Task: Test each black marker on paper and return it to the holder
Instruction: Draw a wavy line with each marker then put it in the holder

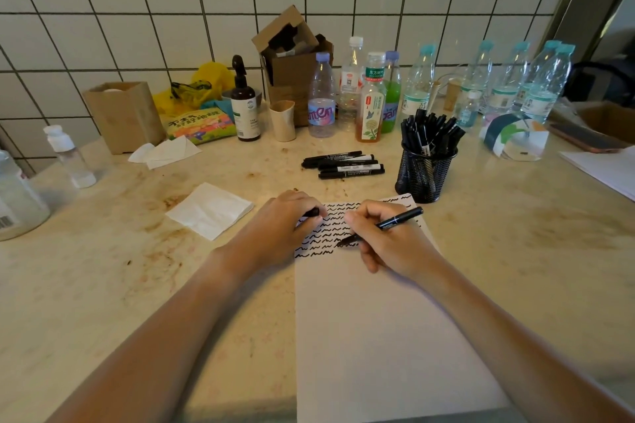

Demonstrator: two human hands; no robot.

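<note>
Both my forearms reach in from the near edge and meet over the far end of the paper point(378, 319). My right hand point(388, 244) has its fingers curled round a black marker point(385, 225), pinching the barrel in a writing grip, with the heel of the hand resting on the sheet. My left hand point(285, 227) lies knuckles up on the paper's left edge, its fingers curled round a small black piece, the marker's cap point(313, 212) as far as I can tell.

The bench point(120, 268) is pale, stained stone, set against a wall of white square tiles point(137, 10). A folded napkin point(209, 209) lies left of the sheet. Along the far side stand plastic bottles point(321, 96), a dark spray bottle point(244, 106), and a cardboard box point(292, 55).

The marker's long axis runs diagonally: the tip points near-left and touches the paper at the end of a row of black squiggles point(330, 227), while the tail points far-right towards the black mesh holder point(424, 172). The holder stands just beyond the sheet's far-right corner, packed with upright markers. Four more markers point(343, 165) lie side by side on the bench left of it, lengthwise left to right.
</note>
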